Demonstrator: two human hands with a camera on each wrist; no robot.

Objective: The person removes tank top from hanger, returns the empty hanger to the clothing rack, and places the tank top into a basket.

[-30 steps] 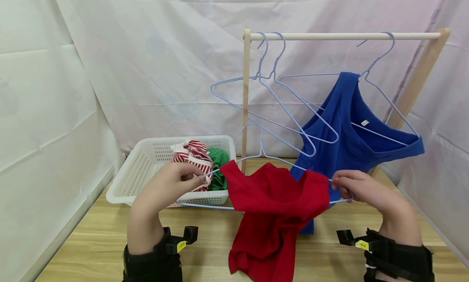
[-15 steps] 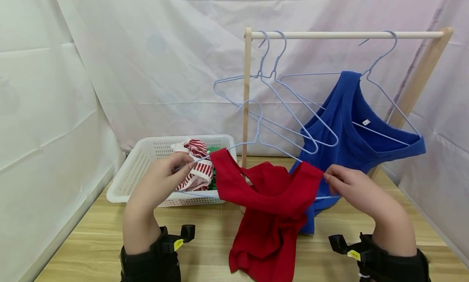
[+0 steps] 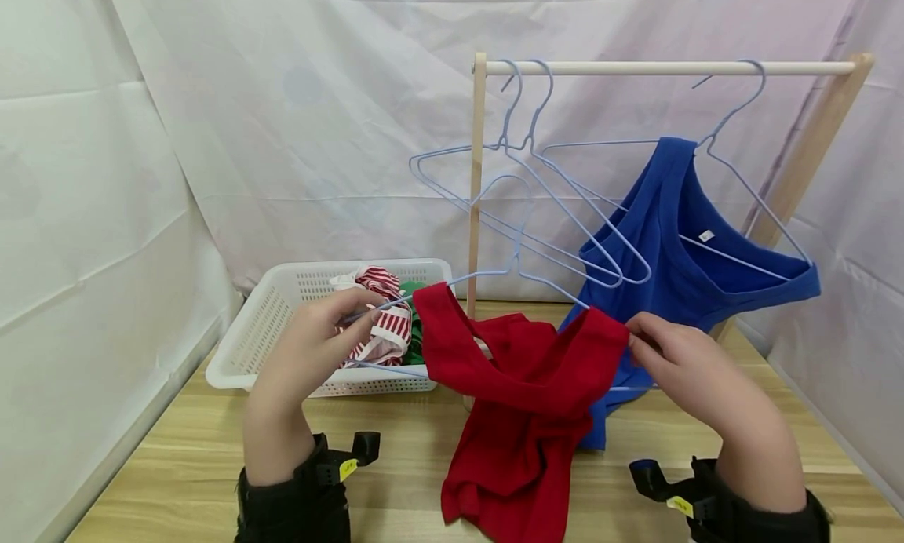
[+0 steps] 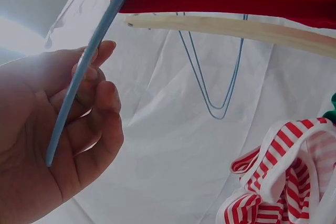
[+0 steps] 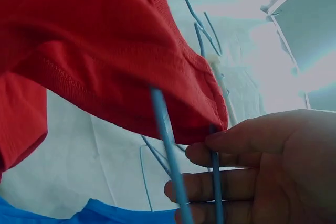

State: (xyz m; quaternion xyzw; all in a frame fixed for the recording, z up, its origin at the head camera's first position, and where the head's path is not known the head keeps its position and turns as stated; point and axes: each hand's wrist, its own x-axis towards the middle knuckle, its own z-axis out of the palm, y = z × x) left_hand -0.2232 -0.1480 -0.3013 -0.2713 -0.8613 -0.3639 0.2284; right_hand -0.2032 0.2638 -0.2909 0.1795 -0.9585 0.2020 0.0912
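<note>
A red tank top (image 3: pixel 523 386) hangs by its two straps on a light blue wire hanger (image 3: pixel 518 253). Its lower part drapes down in front of the table. At the hanger's left end, my left hand (image 3: pixel 321 331) pinches the upper wire between thumb and fingers; the left wrist view shows the bare wire (image 4: pixel 67 111) crossing the palm. My right hand (image 3: pixel 671 347) pinches the wire right at the outer edge of the right strap. In the right wrist view the lower wire (image 5: pixel 168 140) passes in front of the fingers. The hanger's hook (image 3: pixel 504 176) points upward.
Behind stands a wooden rack whose rail (image 3: pixel 636 69) carries two bare hangers (image 3: pixel 544 213) at left and a blue tank top (image 3: pixel 636 292) on a hanger at right. A white basket (image 3: pixel 247 355) at left holds red-striped clothing (image 3: pixel 388 331) and a green cloth (image 3: pixel 413 347).
The hanger has risen and its hook has tipped upward. My right hand has moved left to the strap's edge, and my left hand has risen slightly.
</note>
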